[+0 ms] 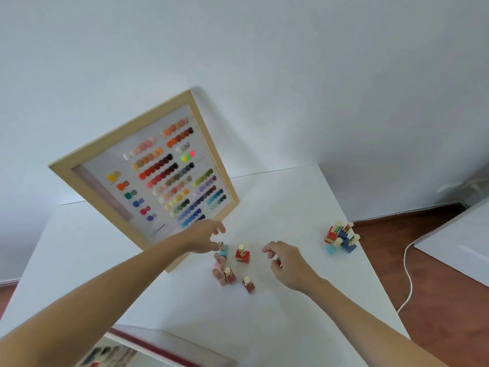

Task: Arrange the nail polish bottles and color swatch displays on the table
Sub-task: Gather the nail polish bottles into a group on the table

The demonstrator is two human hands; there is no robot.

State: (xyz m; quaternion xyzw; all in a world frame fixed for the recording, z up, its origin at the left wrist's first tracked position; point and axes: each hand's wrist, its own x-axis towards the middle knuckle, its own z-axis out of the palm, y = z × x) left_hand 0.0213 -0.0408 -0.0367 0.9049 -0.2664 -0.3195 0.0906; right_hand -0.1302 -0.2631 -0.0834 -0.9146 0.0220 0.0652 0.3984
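Left hand (203, 238) reaches over the white table (277, 313), thumb and fingers pinching the gold cap of a light-blue square nail polish bottle (223, 250) standing just in front of the wood-framed colour swatch display (148, 178) that leans against the wall. Right hand (287, 263) hovers nearby, fingers loosely curled and apart, holding nothing, just right of a bright red gold-capped bottle (242, 254). Two dark red bottles (239, 280) stand closer in, a cluster of red and blue bottles (341, 238) sits well apart at the table's right edge, and a second swatch board (119, 353) shows blurred at the near edge.
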